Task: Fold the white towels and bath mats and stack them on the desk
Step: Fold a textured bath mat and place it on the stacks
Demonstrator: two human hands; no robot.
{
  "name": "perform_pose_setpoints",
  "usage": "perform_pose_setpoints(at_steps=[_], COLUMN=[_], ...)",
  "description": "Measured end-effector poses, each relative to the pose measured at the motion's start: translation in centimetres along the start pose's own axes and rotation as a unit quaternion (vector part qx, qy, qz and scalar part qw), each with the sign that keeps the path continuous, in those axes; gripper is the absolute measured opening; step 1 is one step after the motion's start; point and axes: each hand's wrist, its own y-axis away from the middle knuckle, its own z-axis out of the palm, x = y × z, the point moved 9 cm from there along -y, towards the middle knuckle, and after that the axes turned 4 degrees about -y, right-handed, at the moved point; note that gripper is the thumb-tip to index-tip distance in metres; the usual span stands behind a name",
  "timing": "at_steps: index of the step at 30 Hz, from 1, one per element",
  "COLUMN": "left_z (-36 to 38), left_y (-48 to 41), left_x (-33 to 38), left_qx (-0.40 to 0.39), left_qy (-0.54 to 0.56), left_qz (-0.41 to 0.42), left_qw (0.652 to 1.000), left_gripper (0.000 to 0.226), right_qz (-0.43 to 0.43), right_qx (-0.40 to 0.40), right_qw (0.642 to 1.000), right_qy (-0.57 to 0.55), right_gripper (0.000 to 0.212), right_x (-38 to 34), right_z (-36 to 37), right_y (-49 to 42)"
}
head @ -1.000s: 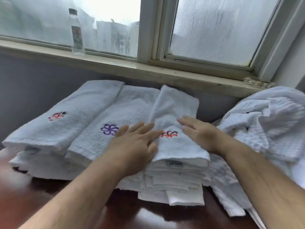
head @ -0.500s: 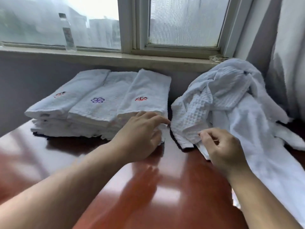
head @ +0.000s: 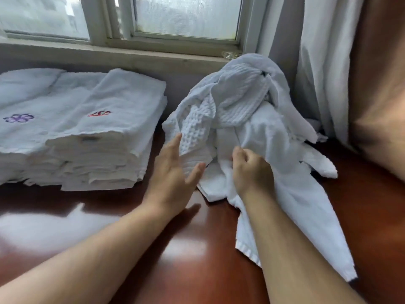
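Though left grip [head: 173,172] spread at heap [head: 241,99], right grip [head: 252,170] pinching towel [head: 306,205] edge on desk [head: 175,260].

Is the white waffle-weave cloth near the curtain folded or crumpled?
Crumpled. The white waffle-weave cloth sits bunched in an uneven heap.

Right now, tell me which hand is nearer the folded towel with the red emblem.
Left. The left hand is just right of that red-emblem towel, not touching it; the right hand is farther right, pinching the loose pile.
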Motion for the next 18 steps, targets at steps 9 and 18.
perform_pose_setpoints(at_steps=[9,18], left_z=[2.7,2.3], left_y=[-3.9,-3.3], left_x=[-0.6,0.5], left_qx=[0.033,0.003], left_qy=[-0.061,-0.022], left_qz=[-0.001,0.037], left_qw=[0.998,0.999], left_gripper=[0.087,0.071], right_qz=[-0.073,-0.080], right_qx=[0.044,0.017], right_qw=[0.996,0.996], right_qy=[0.010,-0.041], right_gripper=[0.043,0.045], right_x=[0.0,-0.8], right_z=[1.2,1.4], right_y=[-3.1,-3.3])
